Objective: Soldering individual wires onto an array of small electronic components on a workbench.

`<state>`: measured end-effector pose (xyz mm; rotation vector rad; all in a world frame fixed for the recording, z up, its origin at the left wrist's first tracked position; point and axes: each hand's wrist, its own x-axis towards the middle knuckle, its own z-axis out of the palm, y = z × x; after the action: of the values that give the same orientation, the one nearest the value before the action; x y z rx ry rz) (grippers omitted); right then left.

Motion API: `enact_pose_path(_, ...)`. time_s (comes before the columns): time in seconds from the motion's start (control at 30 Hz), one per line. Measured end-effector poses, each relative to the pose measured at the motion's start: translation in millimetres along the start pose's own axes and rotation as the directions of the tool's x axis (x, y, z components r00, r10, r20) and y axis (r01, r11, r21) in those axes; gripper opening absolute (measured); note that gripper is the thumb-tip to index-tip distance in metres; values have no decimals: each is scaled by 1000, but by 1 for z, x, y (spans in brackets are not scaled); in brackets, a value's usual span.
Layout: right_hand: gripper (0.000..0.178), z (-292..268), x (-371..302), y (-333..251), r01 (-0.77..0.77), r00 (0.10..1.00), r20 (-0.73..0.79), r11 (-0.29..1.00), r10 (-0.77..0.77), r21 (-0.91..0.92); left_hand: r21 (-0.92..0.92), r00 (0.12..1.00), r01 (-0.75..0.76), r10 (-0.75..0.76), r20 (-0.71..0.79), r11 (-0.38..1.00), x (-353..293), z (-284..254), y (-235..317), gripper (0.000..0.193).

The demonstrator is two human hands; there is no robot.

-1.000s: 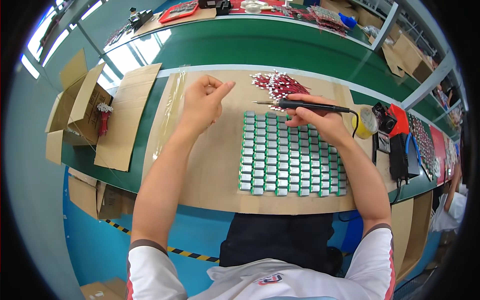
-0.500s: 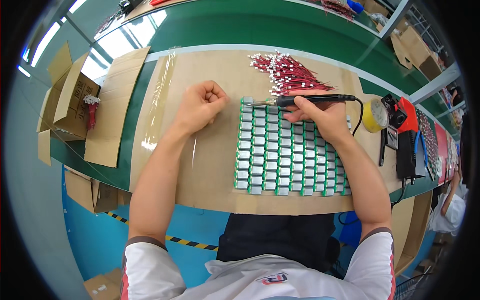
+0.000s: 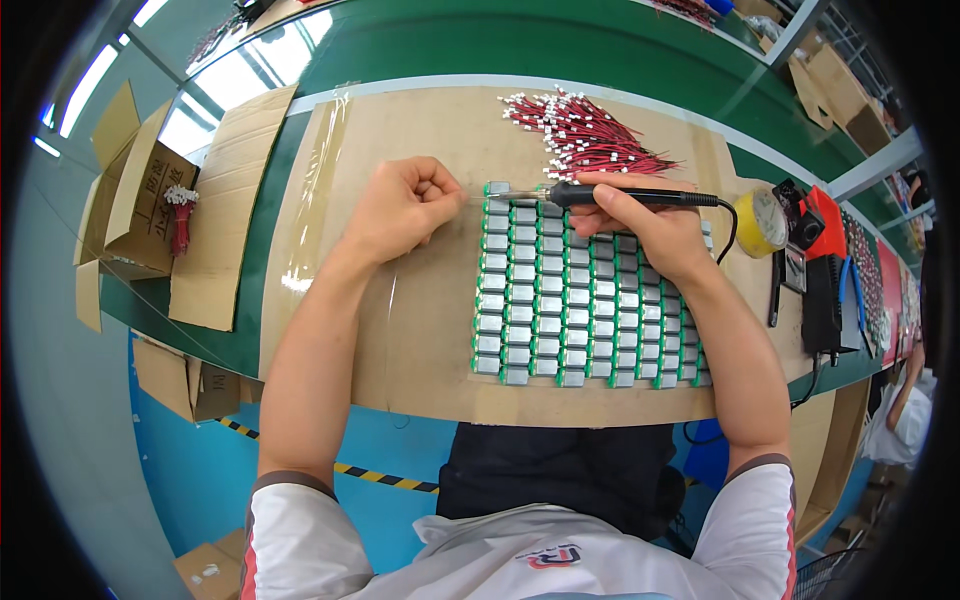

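A soldering iron (image 3: 630,195) with a black handle is held in my right hand (image 3: 655,225), closed round it. Its metal tip points left, over the top-left corner of a block of small silver battery cells with green circuit boards (image 3: 520,290), set out in close rows. Just left of that tip, my left hand (image 3: 405,210) is closed in a pinch. What its fingers hold is too fine to make out. Beyond the cells lies a pile of red and black wires with white connectors (image 3: 590,135).
Cardboard (image 3: 430,350) covers the green bench. Right of the cells are yellow tape (image 3: 760,222) and a black soldering station (image 3: 825,305). At left stand an open carton (image 3: 145,215) and a wire bundle (image 3: 181,220). Another person (image 3: 900,420) is at far right.
The iron's tip has shifted slightly up toward the topmost cell of the left column. My left hand stays pinched near it, and the view has moved a little.
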<state>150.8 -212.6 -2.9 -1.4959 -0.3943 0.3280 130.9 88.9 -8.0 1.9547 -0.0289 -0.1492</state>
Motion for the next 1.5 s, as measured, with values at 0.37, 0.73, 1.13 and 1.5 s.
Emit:
enact_pose_path(0.37, 27, 0, -1, 1, 8, 1000, 8, 1000, -8, -3, 23, 1000, 21, -20, -8, 1000, 0, 2, 4, 11)
enact_pose_path(0.73, 27, 1, -1, 1, 28, 999, 21, 1000, -27, -11, 40, 998, 60, -60, 3, 997, -1, 2, 4, 12)
enact_pose_path(1.13, 26, -1, 0, 2, 41, 999, 25, 999, -41, -16, 55, 999, 47, -47, 6, 997, -1, 4, 7, 12)
enact_pose_path(1.5, 33, -18, -14, -30, 246, 967, 96, 965, -237, -93, -226, 960, -66, 0, -281, 972, -18, 7, 29, 27)
